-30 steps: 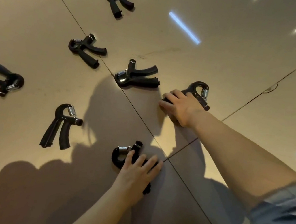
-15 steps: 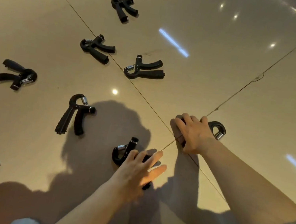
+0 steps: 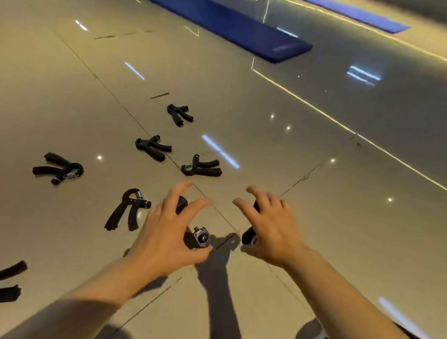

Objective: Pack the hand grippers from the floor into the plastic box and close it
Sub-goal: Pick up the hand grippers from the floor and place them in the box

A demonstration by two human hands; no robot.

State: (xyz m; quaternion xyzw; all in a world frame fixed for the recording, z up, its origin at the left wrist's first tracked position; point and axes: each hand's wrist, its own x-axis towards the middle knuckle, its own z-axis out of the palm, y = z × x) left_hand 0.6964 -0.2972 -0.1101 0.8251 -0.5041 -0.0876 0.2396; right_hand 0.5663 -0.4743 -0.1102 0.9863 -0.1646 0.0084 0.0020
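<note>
Hand grippers sit one under each palm, left hand (image 3: pixel 168 236) and right hand (image 3: pixel 270 234), thumb-pinched with fingers (image 3: pixel 256 193) splayed, seemingly for carrying boxward.

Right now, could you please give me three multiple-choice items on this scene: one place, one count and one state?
1. Where is the large blue mat?
A. Far ahead, beyond the grippers
B. Under the left hand
C. On the person's lap

2. How many loose hand grippers lie on the floor, touched by no hand?
A. Three
B. Six
C. Ten

3. What is the left hand doing?
A. Pressing flat on the floor
B. Holding a box lid
C. Holding a hand gripper

Answers: 1 A, it lies at the far end of the floor; 2 B, six lie apart from both hands; 3 C, its thumb curls under the black tool.
</note>
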